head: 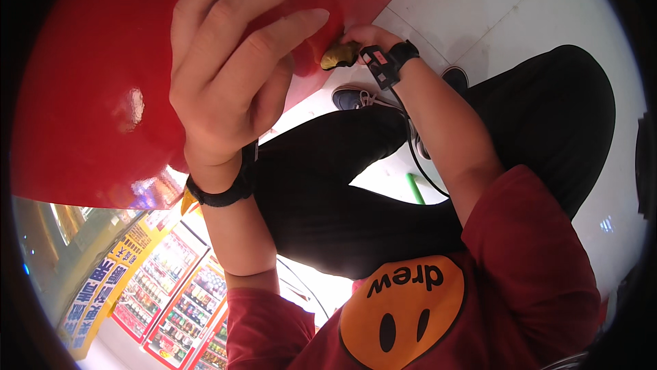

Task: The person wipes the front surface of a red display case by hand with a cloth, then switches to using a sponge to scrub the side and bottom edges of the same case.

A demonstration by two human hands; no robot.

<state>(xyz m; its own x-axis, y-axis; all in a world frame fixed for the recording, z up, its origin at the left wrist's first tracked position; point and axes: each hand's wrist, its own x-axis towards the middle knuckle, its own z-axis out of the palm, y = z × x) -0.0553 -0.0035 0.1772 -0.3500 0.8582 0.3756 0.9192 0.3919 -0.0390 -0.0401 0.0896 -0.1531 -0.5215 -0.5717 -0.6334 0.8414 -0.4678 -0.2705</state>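
Note:
Large in the upper left, my left hand (pixel 231 62) is raised close to the camera, in front of a glossy red panel (pixel 92 113). Its fingers are spread and slightly bent, with nothing seen between them; whether it touches the panel cannot be told. Farther down, my right hand (pixel 367 39) grips a wadded yellow-brown cloth (pixel 340 56) at the lower part of the red surface. Part of the cloth is hidden by the fingers. A small black device with a cable (pixel 380 67) is strapped at my right wrist, and a black band (pixel 220 193) circles my left.
My bent legs in black trousers (pixel 349 216) and dark shoes (pixel 349 98) are near the panel's base, on pale floor tiles (pixel 477 5). A green bar (pixel 414 189) shows between the legs. Lit drinks coolers (pixel 179 308) stand at lower left beside a yellow sign (pixel 110 288) bearing writing.

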